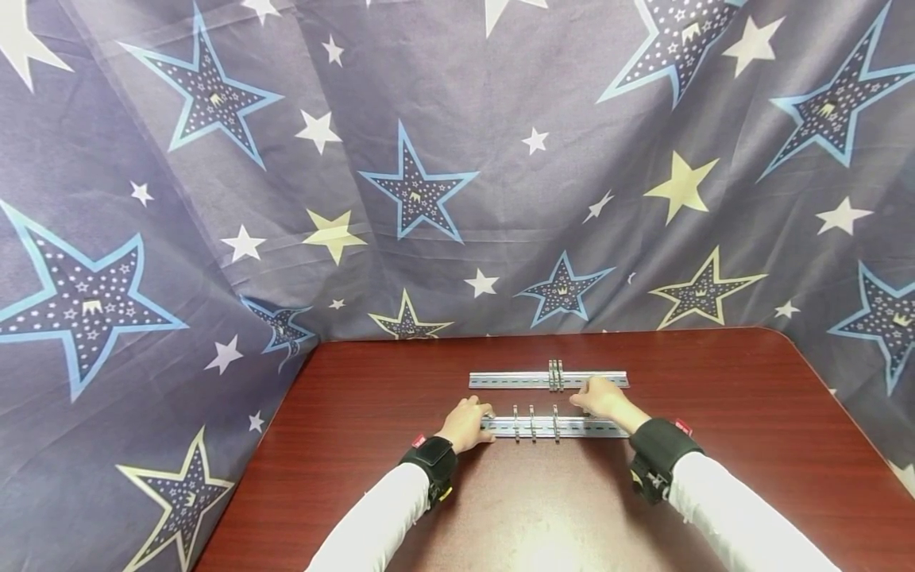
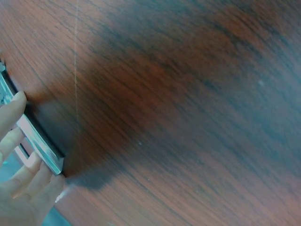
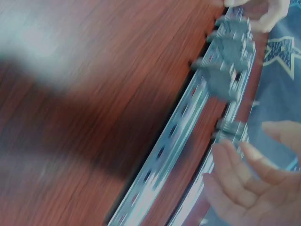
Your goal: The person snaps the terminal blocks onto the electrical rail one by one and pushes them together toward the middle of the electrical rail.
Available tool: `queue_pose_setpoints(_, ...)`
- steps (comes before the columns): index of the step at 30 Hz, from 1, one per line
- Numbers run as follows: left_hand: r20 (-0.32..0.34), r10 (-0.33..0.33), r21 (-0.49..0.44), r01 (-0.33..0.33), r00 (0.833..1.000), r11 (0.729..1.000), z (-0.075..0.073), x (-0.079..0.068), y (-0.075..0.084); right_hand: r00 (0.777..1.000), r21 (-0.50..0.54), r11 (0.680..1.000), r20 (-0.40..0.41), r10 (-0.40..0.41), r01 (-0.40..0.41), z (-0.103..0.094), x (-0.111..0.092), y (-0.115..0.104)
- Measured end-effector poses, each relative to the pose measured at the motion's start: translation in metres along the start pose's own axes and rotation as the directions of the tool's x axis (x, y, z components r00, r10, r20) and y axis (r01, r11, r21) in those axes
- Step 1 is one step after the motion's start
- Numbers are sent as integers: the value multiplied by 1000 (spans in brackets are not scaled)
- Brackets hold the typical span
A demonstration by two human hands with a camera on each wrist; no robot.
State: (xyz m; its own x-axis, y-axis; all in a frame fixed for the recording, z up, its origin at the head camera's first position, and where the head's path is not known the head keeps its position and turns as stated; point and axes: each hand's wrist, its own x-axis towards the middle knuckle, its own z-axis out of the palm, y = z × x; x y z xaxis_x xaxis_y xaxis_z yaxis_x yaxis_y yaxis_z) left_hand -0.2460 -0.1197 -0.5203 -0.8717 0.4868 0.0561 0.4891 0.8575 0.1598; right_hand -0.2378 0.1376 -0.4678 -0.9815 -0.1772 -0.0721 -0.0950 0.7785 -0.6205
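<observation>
Two slotted metal DIN rails lie parallel on the table. My left hand (image 1: 466,423) grips the left end of the near rail (image 1: 593,427), its thumb along one edge in the left wrist view. Three thin grey clips (image 1: 532,423) stand upright and spaced apart on that rail. Over the right part of the far rail (image 1: 507,380) is my right hand (image 1: 603,399), its fingers loosely bent around no object in the right wrist view. Just beside those fingers, several grey clips (image 3: 230,129) sit close together on the far rail.
The reddish-brown wooden table (image 1: 372,381) extends around both rails. A grey cloth with stars (image 1: 486,214) hangs behind the table and along its sides. Black bands (image 1: 661,449) with cameras circle both wrists.
</observation>
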Motion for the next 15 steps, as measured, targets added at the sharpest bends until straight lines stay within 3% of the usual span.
queue_pose_setpoints(8,-4,-2,-6,2,1000,1000,-1,0,0,997,50,996,-26,-72,74,-13,-4,32)
queue_pose_setpoints(15,-1,3,6,-3,1000,1000,-1,0,0,996,73,993,-29,-87,89,-18,-10,51)
